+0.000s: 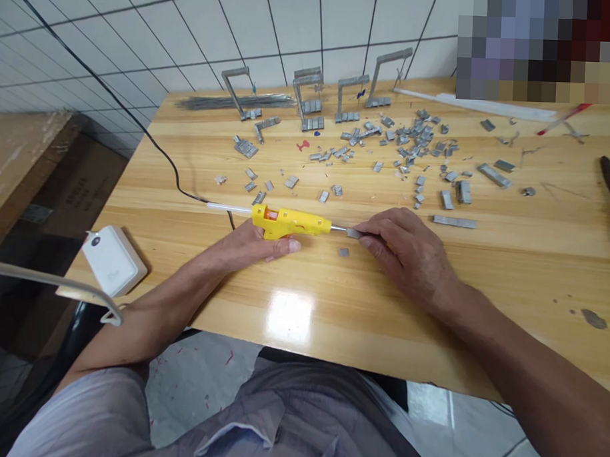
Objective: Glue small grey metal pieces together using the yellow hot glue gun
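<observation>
My left hand [264, 240] is closed around the handle of a yellow hot glue gun [295, 223], its nozzle pointing right. A clear glue stick [229, 208] sticks out of the gun's back end. Between the thumb and fingers of my right hand [407, 249] is a small grey metal-looking piece [354, 233], held at the nozzle tip. Whether the tip touches it I cannot tell. Just below, a small grey square piece [344, 252] lies flat on the wooden table [381, 338].
Several grey hook-shaped stands [305, 102] line the back near a bundle of thin rods [234, 103]. Loose grey pieces [421, 136] are scattered mid-table. A black cord [158, 143] runs from the gun up left. A white box-shaped device [114, 260] sits at the left edge.
</observation>
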